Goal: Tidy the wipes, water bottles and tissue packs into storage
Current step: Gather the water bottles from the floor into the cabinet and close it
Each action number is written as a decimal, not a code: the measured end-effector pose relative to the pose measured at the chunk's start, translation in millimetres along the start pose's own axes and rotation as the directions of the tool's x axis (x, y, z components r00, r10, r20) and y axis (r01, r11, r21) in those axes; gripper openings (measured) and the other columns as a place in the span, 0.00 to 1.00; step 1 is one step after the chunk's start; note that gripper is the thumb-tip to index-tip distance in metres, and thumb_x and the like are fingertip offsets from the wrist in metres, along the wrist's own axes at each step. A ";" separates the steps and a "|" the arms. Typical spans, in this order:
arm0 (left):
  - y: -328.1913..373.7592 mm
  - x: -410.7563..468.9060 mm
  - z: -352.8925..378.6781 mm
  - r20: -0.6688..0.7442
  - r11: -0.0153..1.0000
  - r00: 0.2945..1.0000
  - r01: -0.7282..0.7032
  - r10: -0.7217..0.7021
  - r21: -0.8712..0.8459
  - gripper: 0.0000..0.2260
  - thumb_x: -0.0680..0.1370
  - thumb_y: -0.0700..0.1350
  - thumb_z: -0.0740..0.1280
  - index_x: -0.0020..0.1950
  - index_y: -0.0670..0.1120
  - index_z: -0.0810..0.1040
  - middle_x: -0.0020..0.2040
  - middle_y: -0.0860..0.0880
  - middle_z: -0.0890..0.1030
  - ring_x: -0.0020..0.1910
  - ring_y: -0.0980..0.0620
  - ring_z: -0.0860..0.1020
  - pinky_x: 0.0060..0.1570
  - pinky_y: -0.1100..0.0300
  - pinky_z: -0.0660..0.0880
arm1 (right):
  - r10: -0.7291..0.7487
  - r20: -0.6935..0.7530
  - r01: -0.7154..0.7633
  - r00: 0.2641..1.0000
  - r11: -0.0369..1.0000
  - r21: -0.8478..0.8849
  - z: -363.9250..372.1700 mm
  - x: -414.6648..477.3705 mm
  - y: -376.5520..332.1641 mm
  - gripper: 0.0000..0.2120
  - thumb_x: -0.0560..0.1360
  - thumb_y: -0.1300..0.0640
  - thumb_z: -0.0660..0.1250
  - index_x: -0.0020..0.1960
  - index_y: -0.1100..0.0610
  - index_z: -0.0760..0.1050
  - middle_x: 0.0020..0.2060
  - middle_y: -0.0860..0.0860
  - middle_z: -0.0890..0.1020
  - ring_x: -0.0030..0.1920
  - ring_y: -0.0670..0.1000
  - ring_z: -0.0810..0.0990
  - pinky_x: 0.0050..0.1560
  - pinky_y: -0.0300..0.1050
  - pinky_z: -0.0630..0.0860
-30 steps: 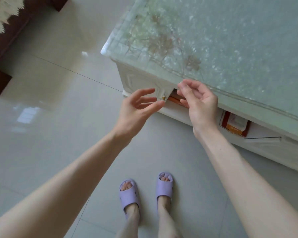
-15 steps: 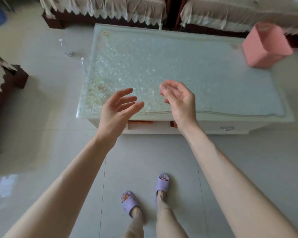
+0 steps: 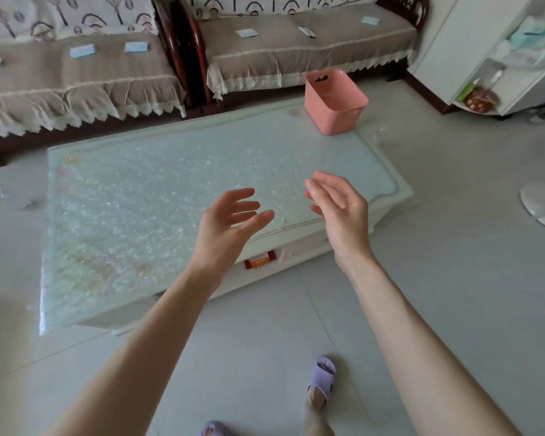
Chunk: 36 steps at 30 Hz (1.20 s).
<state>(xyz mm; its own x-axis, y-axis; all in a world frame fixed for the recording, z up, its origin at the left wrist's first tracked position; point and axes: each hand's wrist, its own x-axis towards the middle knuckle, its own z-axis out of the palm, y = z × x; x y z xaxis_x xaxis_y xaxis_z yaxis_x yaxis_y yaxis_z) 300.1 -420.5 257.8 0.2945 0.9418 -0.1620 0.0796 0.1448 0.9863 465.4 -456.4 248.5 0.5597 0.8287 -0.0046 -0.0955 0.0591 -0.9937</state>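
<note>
Left hand [image 3: 230,221] and right hand [image 3: 337,206]: fingers loose, nothing held, both raised over the frosted glass-topped white coffee table [image 3: 139,199]. Small pale-blue tissue packs [image 3: 82,51] lie well beyond both hands on the brown fabric sofa cushions [image 3: 107,77]. The pink plastic basket [image 3: 335,102] stands beyond the right hand. Judged step: seeking the next item. Next move needs walking round to a pack.

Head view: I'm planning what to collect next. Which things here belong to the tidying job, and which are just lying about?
Job: tissue packs on the sofas; pink basket, likely storage; what looks like a bottle on the floor; left hand and right hand, both empty.
Lying about: table, fan base, slipper.
</note>
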 end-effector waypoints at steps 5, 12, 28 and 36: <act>13.9 32.0 108.3 0.056 1.000 0.998 0.010 -0.011 0.023 0.18 0.72 0.43 0.75 0.60 0.49 0.78 0.54 0.49 0.83 0.53 0.55 0.82 0.43 0.71 0.76 | 0.040 -0.090 -0.036 0.995 0.998 0.041 -98.4 52.4 -11.5 0.05 0.75 0.58 0.71 0.50 0.51 0.79 0.48 0.48 0.84 0.56 0.53 0.82 0.50 0.40 0.78; 26.4 79.2 271.3 0.126 0.998 0.990 0.062 -0.063 0.018 0.18 0.73 0.42 0.74 0.62 0.47 0.77 0.54 0.47 0.83 0.46 0.61 0.83 0.41 0.72 0.75 | 0.100 -0.189 -0.087 0.977 0.993 0.074 -241.3 130.9 -24.0 0.05 0.75 0.60 0.71 0.50 0.54 0.79 0.49 0.51 0.84 0.57 0.54 0.82 0.51 0.40 0.78; 19.5 250.6 527.7 0.327 0.996 0.941 0.078 -0.089 0.047 0.17 0.74 0.39 0.72 0.62 0.44 0.76 0.55 0.44 0.82 0.43 0.63 0.82 0.41 0.71 0.74 | 0.158 -0.384 -0.132 0.910 0.987 0.093 -436.4 324.4 -17.6 0.06 0.75 0.60 0.70 0.52 0.55 0.78 0.54 0.56 0.83 0.58 0.54 0.81 0.50 0.37 0.77; 26.6 388.9 638.7 0.269 0.983 0.946 0.170 -0.182 0.068 0.18 0.74 0.40 0.72 0.63 0.44 0.76 0.54 0.46 0.82 0.44 0.63 0.82 0.44 0.70 0.75 | 0.269 -0.360 -0.270 0.893 0.962 0.049 -512.3 491.5 -15.0 0.09 0.75 0.59 0.70 0.55 0.56 0.78 0.55 0.55 0.83 0.58 0.53 0.81 0.49 0.37 0.78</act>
<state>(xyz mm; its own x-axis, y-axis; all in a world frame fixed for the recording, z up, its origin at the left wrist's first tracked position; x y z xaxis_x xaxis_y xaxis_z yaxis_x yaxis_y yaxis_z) 1025.0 -244.1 200.4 0.5203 0.7826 -0.3417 0.1929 0.2821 0.9398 1163.6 -335.2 203.6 0.7706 0.5558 -0.3119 -0.2835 -0.1394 -0.9488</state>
